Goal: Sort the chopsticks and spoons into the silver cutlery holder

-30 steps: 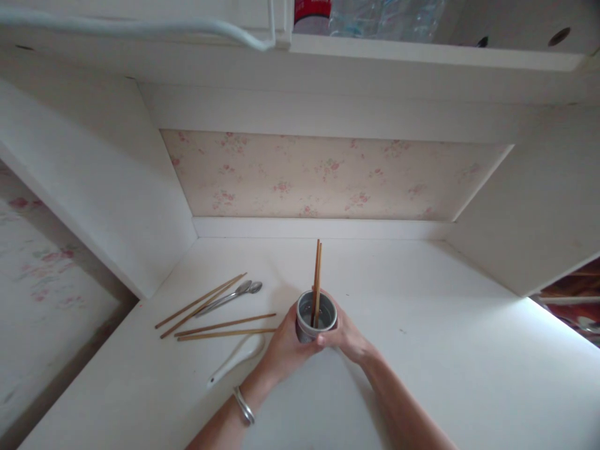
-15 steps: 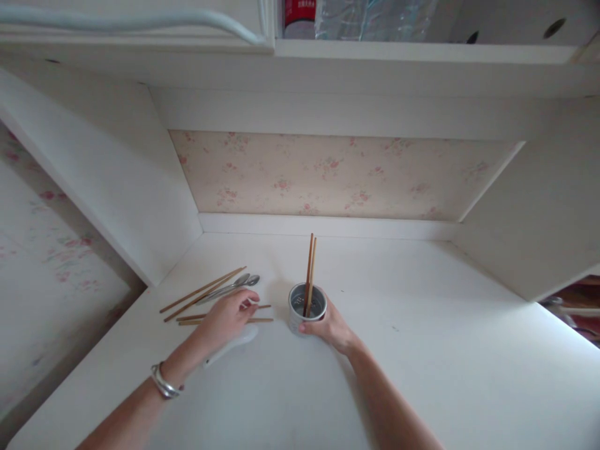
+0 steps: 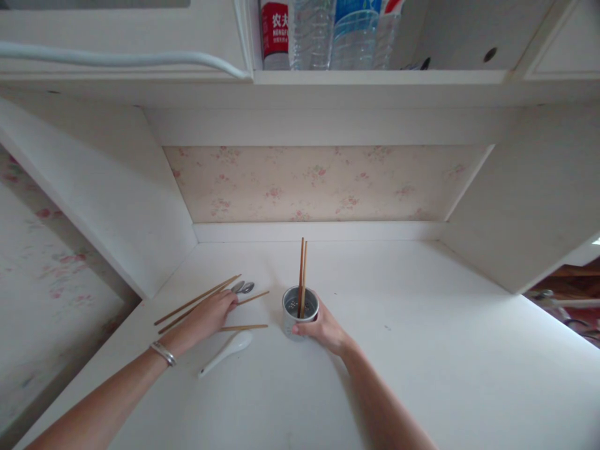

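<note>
My right hand [image 3: 325,329] is wrapped round a metal cup [image 3: 288,322] with small holes in its bottom, standing on the white surface. Two wooden chopsticks [image 3: 304,265] lean upright inside it. To the left, my left hand [image 3: 214,314] is closed with its fingertips on a wooden chopstick [image 3: 254,298], whose end sticks out to the right. Another chopstick [image 3: 250,327] lies just below that hand. Beyond the hand are two more chopsticks [image 3: 190,302] and two metal spoons [image 3: 247,288], their handles partly hidden. A white soup spoon [image 3: 238,342] lies nearer to me.
The white tabletop [image 3: 422,350] has side panels left and right and a flowered back wall [image 3: 319,187]. Overhead, a shelf [image 3: 375,77] holds several plastic bottles [image 3: 312,37]. A white cable [image 3: 117,58] runs along the upper left cupboard.
My left hand has moved left and closed on a chopstick, whose right end has swung away from the chopstick beside it. My right hand still holds the cup. The view has tilted up slightly.
</note>
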`<action>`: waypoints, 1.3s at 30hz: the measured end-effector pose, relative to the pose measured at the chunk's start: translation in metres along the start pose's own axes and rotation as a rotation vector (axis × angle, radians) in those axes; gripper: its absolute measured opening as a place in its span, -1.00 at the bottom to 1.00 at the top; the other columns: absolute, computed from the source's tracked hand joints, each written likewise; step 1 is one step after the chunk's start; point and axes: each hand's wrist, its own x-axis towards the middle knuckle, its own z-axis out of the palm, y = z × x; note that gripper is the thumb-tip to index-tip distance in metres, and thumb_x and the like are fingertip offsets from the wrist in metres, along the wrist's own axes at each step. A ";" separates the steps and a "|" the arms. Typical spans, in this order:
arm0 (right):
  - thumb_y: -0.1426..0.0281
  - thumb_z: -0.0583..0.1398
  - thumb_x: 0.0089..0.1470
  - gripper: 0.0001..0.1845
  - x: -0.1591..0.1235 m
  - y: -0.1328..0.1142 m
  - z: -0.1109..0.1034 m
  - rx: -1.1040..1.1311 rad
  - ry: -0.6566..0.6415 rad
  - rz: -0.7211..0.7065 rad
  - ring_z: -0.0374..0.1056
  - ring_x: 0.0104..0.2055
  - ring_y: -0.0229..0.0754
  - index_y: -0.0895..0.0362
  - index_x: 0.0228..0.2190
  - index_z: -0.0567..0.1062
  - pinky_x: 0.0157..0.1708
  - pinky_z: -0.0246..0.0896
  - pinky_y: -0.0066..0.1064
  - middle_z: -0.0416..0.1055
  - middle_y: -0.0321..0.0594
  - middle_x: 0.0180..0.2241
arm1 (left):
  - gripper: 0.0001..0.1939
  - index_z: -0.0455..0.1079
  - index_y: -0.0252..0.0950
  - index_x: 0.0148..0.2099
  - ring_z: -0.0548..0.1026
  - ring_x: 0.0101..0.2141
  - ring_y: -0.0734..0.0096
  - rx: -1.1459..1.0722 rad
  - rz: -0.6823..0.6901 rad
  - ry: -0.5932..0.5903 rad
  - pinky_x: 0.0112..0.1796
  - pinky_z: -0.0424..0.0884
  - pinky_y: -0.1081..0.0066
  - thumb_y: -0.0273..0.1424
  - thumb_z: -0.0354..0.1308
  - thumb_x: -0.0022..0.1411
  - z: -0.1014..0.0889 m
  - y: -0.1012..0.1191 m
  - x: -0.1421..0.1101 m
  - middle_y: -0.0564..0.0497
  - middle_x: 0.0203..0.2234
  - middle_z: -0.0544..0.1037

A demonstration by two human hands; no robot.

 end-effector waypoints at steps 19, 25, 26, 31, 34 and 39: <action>0.29 0.49 -0.28 -0.22 0.002 -0.009 0.003 0.028 -0.041 -0.015 0.35 -0.02 -0.03 0.06 0.01 0.39 0.03 0.20 -0.18 0.46 -0.16 -0.04 | -0.79 0.40 -0.33 -0.20 0.42 -0.38 0.52 -1.173 0.060 0.419 -0.20 0.41 0.39 -0.28 0.20 0.20 -0.035 0.173 0.077 0.08 -0.42 0.45; 0.29 0.49 -0.31 -0.20 0.002 -0.004 0.000 0.014 -0.009 -0.002 0.35 -0.05 -0.04 0.05 0.01 0.38 0.00 0.22 -0.19 0.46 -0.19 -0.09 | -0.66 0.44 -0.32 -0.14 0.48 -0.29 0.39 -0.984 -0.114 0.351 -0.16 0.45 0.31 -0.16 0.19 0.18 0.018 0.156 0.082 -0.02 -0.31 0.53; 0.29 0.49 -0.31 -0.19 0.003 -0.003 0.000 0.018 -0.008 -0.001 0.35 -0.05 -0.04 0.05 0.02 0.37 0.01 0.22 -0.19 0.46 -0.19 -0.08 | -0.64 0.44 -0.32 -0.13 0.49 -0.27 0.36 -0.961 -0.142 0.346 -0.17 0.45 0.31 -0.15 0.18 0.18 0.025 0.154 0.080 -0.04 -0.28 0.55; 0.31 0.49 -0.29 -0.17 0.004 -0.005 0.001 0.066 -0.023 -0.018 0.33 0.01 -0.03 0.06 0.04 0.35 0.06 0.17 -0.19 0.44 -0.19 -0.03 | -0.62 0.47 -0.32 -0.11 0.51 -0.24 0.31 -0.865 -0.228 0.343 -0.14 0.42 0.30 -0.13 0.18 0.17 0.041 0.148 0.074 -0.08 -0.25 0.58; 0.31 0.48 -0.27 -0.20 0.004 -0.006 0.000 0.067 -0.038 -0.017 0.34 -0.01 -0.05 0.07 0.03 0.36 0.03 0.18 -0.21 0.45 -0.20 -0.06 | -0.61 0.50 -0.32 -0.11 0.52 -0.22 0.28 -0.810 -0.263 0.327 -0.11 0.39 0.29 -0.13 0.18 0.17 0.042 0.149 0.072 -0.08 -0.26 0.60; 0.31 0.49 -0.28 -0.18 0.005 -0.004 -0.001 0.058 -0.028 -0.007 0.33 -0.01 -0.05 0.07 0.04 0.36 0.04 0.18 -0.21 0.45 -0.19 -0.04 | -0.67 0.53 -0.30 -0.15 0.53 -0.23 0.27 -0.774 -0.264 0.304 -0.13 0.38 0.29 -0.17 0.19 0.16 0.042 0.149 0.070 -0.07 -0.26 0.62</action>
